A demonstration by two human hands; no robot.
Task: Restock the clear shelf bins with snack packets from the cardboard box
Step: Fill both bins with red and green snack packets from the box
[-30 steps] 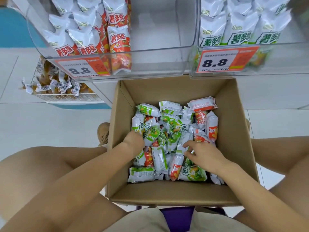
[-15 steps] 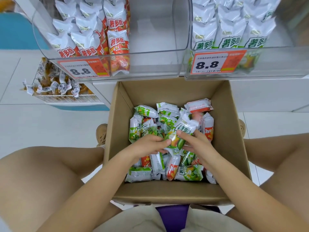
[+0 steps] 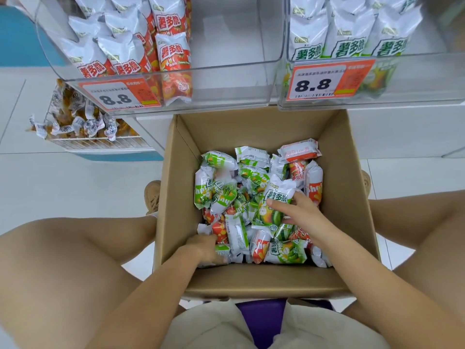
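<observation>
Right hand point(image 3: 299, 212) fingers grip a green-and-white crinkly foil snack packet point(image 3: 273, 205) mid-box in the brown cardboard box point(image 3: 352, 197); lift it clear, then feed it upright into the right clear plastic shelf bin point(image 3: 415, 102). Left hand point(image 3: 205, 249) curls on packets at the near-left corner.

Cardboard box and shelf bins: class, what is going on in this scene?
A seated person is restocking snacks. The right hand grips a green packet above the pile in the cardboard box, while the left hand reaches among packets at the box's near left corner. The left bin is part filled with red packets; the right bin holds green ones.
</observation>
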